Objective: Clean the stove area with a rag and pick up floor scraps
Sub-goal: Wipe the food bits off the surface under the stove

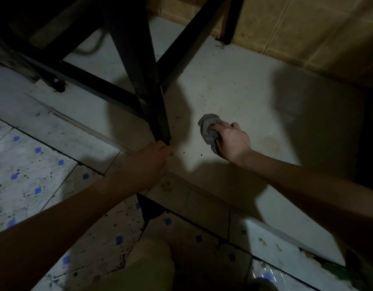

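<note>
A crumpled grey rag [207, 126] lies pressed on a pale floor slab [233, 85], just right of the picture's centre. The right hand [233, 141] grips it from the rag's 4 o'clock side, fingers curled over the cloth. At the rag's 7 o'clock, a few dark specks [184, 152] dot the slab. Further toward 8 o'clock, the left hand [150, 162] is closed around the foot of a black metal leg [148, 91], which rises toward 11 o'clock. Blue-diamond tiles [24, 164] cover the floor at 9 o'clock. A tan tiled wall [296, 24] stands at 1 o'clock.
</note>
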A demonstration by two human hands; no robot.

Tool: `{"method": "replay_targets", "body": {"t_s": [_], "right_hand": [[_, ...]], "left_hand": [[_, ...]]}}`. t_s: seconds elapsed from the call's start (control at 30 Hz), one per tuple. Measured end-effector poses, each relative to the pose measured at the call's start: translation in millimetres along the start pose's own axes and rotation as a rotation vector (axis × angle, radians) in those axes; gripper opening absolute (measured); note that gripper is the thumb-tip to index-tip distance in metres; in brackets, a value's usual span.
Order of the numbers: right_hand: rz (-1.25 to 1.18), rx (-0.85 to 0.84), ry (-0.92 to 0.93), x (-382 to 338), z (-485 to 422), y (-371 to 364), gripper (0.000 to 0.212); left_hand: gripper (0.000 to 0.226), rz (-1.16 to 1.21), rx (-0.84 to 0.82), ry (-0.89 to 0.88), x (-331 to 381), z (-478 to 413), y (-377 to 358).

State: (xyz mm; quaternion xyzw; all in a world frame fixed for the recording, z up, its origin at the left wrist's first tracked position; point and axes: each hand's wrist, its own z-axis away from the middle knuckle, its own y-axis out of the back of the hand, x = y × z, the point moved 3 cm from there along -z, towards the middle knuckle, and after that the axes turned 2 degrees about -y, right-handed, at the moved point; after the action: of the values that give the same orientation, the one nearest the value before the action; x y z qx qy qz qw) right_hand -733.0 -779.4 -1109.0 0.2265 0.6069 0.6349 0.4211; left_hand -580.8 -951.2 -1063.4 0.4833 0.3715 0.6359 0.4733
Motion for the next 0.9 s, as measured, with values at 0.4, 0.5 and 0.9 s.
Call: {"method": "replay_targets", "body": {"t_s": [0.4,0.5,0.9], "right_hand": [[0.032,-0.047,0.463,-37,66,-15,0.035],[0.047,-0.090,0.466,-16,77,-18,0.038],[-0.084,0.059,-0.238,122,100,12,0.041]], "left_hand": [[0.030,-0.043,-0.091,-0.086,14,-15,-1],[0.031,-0.031,-0.056,-0.080,16,-19,0],[0.028,0.055,0.028,-0.098,48,-40,-2]]}}
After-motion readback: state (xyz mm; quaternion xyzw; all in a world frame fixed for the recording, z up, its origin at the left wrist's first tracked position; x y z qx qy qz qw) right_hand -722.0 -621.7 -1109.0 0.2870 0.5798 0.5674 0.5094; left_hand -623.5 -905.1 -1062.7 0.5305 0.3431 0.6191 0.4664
